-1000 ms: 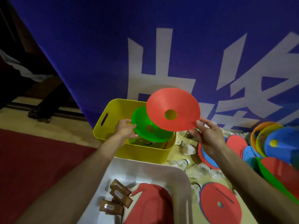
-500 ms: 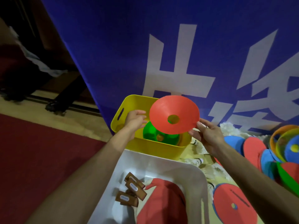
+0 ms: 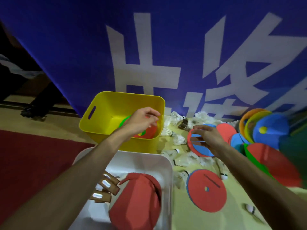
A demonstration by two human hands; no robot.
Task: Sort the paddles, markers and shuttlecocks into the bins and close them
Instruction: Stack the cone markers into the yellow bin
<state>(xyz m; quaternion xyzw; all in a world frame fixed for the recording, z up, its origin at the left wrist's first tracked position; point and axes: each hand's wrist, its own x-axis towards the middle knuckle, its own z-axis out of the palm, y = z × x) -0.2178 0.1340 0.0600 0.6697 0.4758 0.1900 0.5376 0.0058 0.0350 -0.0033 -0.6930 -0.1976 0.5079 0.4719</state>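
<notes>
- Hands first: my left hand (image 3: 142,121) hangs over the yellow bin (image 3: 99,103) in the middle of the frame, fingers loosely curled with nothing in their grip that I can make out.
- My right hand (image 3: 208,135), right of centre, is spread flat with straight fingers over a red marker (image 3: 201,149) that has a blue one under it; I cannot tell whether the fingertips touch it.
- Inside the yellow bin, my left wrist covers most of a red disc (image 3: 149,131) and a green disc (image 3: 123,121); only slivers show.
- Shuttlecocks (image 3: 177,140) lie scattered on the floor between the yellow bin and my right hand, blurred into white tufts.
- At the lower middle, a white bin (image 3: 167,165) holds red paddles (image 3: 137,201) with brown handles (image 3: 106,188); my left forearm hides part of them and the frame's bottom edge cuts them off.
- Another red marker disc (image 3: 206,190) lies flat at lower right.
- A pile of markers (image 3: 269,130) at the right edge is smeared by motion blur, so I can't count them.
- A blue banner (image 3: 83,47) fills the upper frame.
</notes>
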